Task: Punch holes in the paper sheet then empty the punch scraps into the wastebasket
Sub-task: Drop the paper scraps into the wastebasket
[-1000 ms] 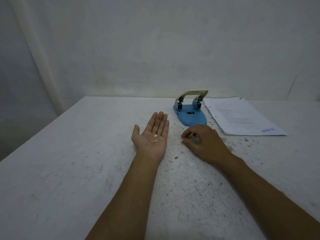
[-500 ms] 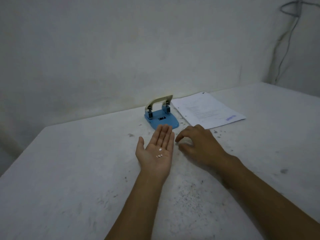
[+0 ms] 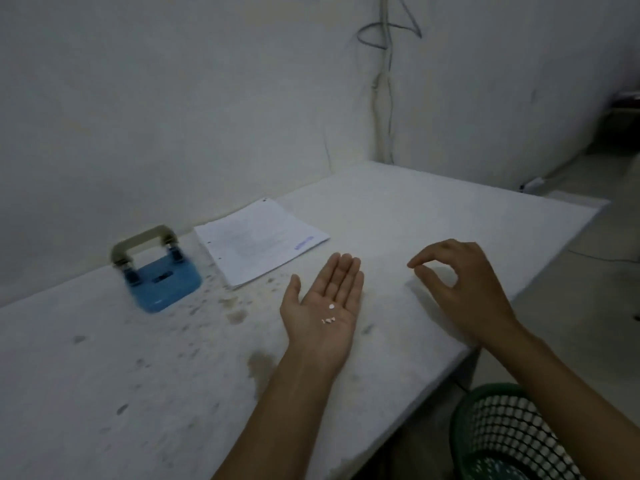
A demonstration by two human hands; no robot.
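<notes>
My left hand (image 3: 323, 306) lies flat, palm up, over the white table (image 3: 433, 209), with a few small white punch scraps (image 3: 329, 315) resting on the palm. My right hand (image 3: 464, 285) hovers to its right near the table's right edge, palm down, fingers loosely curled and apart, holding nothing. The blue hole punch (image 3: 159, 275) with its beige lever stands at the back left. Beside it on the right lies the stack of paper sheets (image 3: 259, 242), with punched holes along its left edge. A green mesh wastebasket (image 3: 498, 434) stands on the floor at the lower right, below my right forearm.
The tabletop is stained with dark specks around the punch and the papers. Its right edge runs diagonally just past my right hand. A wall rises behind the table, with cables hanging in the corner (image 3: 384, 81). Bare floor shows at the far right.
My view has swung right, so the punch and papers now sit at the left and the wastebasket has appeared. Both hands have shifted toward the table's right edge, the right one lifted off the table.
</notes>
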